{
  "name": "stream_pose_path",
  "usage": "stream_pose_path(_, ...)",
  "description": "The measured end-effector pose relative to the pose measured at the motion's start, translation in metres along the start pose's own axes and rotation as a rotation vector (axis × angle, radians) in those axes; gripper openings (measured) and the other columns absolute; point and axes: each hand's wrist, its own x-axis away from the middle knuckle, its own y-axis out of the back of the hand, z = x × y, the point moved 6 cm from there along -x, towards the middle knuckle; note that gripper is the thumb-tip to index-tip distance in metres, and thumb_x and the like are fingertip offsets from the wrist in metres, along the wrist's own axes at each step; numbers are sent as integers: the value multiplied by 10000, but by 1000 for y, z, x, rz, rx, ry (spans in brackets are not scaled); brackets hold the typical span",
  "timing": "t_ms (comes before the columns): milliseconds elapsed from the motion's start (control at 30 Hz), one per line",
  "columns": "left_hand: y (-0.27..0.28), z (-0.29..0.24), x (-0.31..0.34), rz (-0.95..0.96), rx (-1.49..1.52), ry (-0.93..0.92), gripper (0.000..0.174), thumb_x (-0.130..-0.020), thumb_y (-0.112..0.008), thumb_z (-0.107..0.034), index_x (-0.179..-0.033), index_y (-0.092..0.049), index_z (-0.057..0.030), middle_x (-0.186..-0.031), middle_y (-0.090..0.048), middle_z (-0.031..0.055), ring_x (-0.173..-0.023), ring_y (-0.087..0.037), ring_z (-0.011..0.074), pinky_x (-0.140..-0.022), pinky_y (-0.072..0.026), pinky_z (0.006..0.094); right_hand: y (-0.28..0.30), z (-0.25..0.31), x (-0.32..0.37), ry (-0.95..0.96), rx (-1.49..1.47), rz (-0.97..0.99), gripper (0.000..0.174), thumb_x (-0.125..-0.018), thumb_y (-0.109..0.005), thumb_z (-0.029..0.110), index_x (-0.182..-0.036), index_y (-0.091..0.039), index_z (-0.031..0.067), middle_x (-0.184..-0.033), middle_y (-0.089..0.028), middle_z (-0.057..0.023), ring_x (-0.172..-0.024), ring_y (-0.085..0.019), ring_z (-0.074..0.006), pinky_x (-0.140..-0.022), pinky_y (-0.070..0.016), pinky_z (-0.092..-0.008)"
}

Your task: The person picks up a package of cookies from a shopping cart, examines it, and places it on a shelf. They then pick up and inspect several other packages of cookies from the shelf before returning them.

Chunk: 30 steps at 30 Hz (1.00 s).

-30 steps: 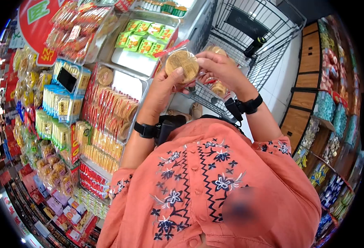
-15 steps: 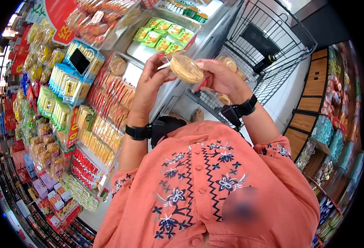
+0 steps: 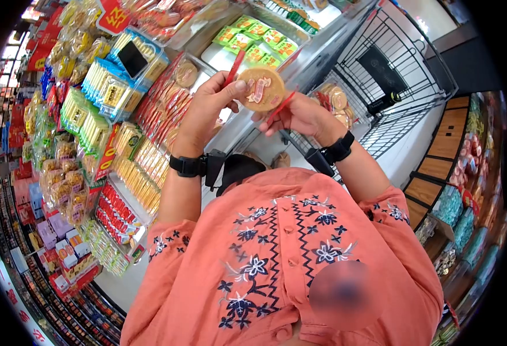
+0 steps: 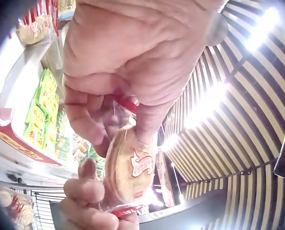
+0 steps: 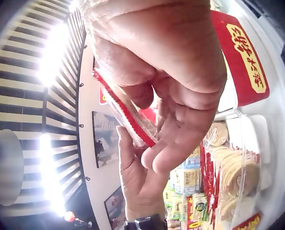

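A clear packet of round flat biscuits [image 3: 261, 89] with red sealed ends is held up between both hands. My left hand [image 3: 210, 104] pinches one end, its thumb on the top biscuit. At the other end my right hand [image 3: 308, 118] has its fingers at the red strip. In the left wrist view the left hand [image 4: 128, 62] grips the stacked biscuits [image 4: 130, 167], and a red and white print shows on the top one. The right wrist view has the right hand [image 5: 166, 72] curled beside the packet's red edge [image 5: 123, 108].
A shopping cart [image 3: 380, 69] stands ahead on the right, with more biscuit packets [image 3: 337, 101] in it. Trays of similar packets [image 3: 158, 106] and green snack packets [image 3: 253, 40] lie to the left. A phone-like black device [image 3: 132, 59] rests on blue packets. Wooden shelving [image 3: 446, 138] is at right.
The packet was upright, then tilted, and now its printed face shows with the red ends at either side. The left hand has regained its hold. The view has shifted, bringing the shelves rightward.
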Motion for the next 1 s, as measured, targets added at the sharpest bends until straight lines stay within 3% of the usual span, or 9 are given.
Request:
stream_pose_path(67, 13, 5, 0, -53, -14, 36, 357, -953, -696, -353, -1089, -636, -28, -942, -657, 23, -822, -595, 96, -692, -485, 261, 2, 2, -7, -20, 12, -98, 422, -1078, -405, 343, -1310, -566, 29, -1140, -695, -188, -922, -731, -279, -785, -620, -416)
stream_pose_path(200, 36, 15, 0, -77, -20, 51, 388, -943, -704, -393, -1062, -640, -29, -918, -653, 26, -785, -595, 96, -664, -486, 256, -1, 6, -21, 24, 19, -85, 545, -1088, -315, 469, -1289, -563, 27, -1163, -685, -200, -971, -721, -321, -792, -616, -425)
stream_pose_path(233, 43, 19, -1, -93, -19, 55, 388, -944, -703, -394, -1059, -640, -29, -912, -651, 27, -778, -594, 95, -661, -487, 254, -2, 6, -24, 39, 2, -77, 620, -1074, -271, 554, -1225, -576, 36, -1167, -684, -200, -987, -718, -337, -796, -617, -424)
stream_pose_path(333, 60, 25, -3, -137, -18, 57, 389, -945, -700, -398, -1052, -640, -29, -896, -645, 28, -762, -593, 94, -654, -491, 250, -3, 6, -40, 30, -1, -57, 641, -1062, -269, 591, -1194, -566, 38, -1176, -681, -209, -1001, -715, -347, -796, -619, -424)
stream_pose_path(433, 76, 25, -4, -167, -19, 44, 394, -945, -700, -398, -1065, -634, -29, -898, -642, 28, -768, -599, 93, -646, -496, 250, -5, 8, -54, 35, -4, -30, 686, -1049, -292, 615, -1260, -544, 12, -1161, -674, -202, -1038, -704, -350, -810, -617, -416)
stream_pose_path(633, 95, 18, -7, -198, -53, 87, 358, -961, -695, -351, -1154, -623, -58, -908, -631, -14, -756, -576, 76, -648, -480, 240, -18, 14, -77, 50, 177, -137, 402, -1051, -514, 407, -1208, -545, 38, -1126, -649, -133, -997, -718, -303, -819, -612, -384)
stream_pose_path(733, 109, 23, -12, -203, -78, 94, 349, -954, -700, -361, -1131, -622, -70, -900, -623, -17, -769, -570, 80, -663, -468, 240, -13, 7, -93, 32, 133, -124, 355, -1036, -562, 335, -1223, -539, 35, -1140, -649, -132, -1001, -716, -284, -830, -606, -372)
stream_pose_path(1000, 167, 32, -24, -290, -189, 104, 334, -944, -707, -353, -1127, -612, -90, -935, -632, -22, -790, -573, 69, -692, -454, 223, -18, -2, -127, -2, 190, -142, 407, -1034, -561, 338, -1278, -518, 14, -1164, -643, -134, -1059, -688, -252, -869, -587, -357)
